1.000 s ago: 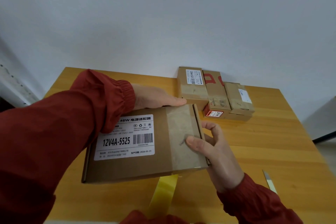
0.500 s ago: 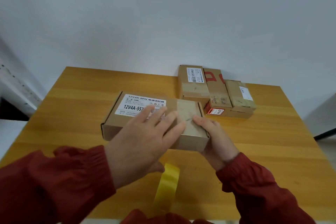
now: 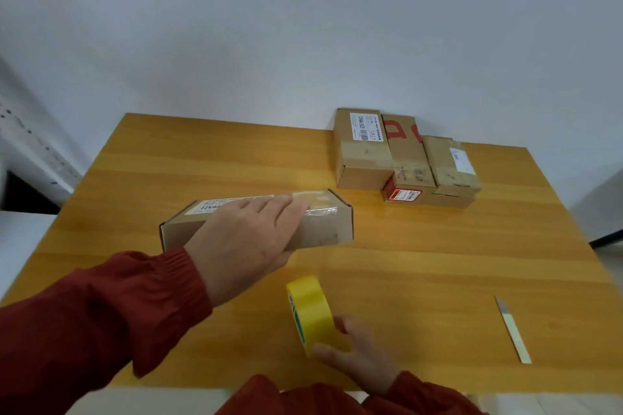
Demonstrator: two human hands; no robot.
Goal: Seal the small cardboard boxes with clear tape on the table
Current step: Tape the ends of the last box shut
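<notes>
step: pressing seal flat | left hand (image 3: pixel 249 239) released, fingers straight on box (image 3: pixel 323 229) | right hand (image 3: pixel 360 360) grasping tape roll (image 3: pixel 312 310) | next: probably lift roll to another seam

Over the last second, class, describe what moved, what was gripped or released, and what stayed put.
The box came down onto the table. The right hand left it and grips the yellow tape roll; the left hand presses flat on top. The far boxes and blade stayed put.
</notes>
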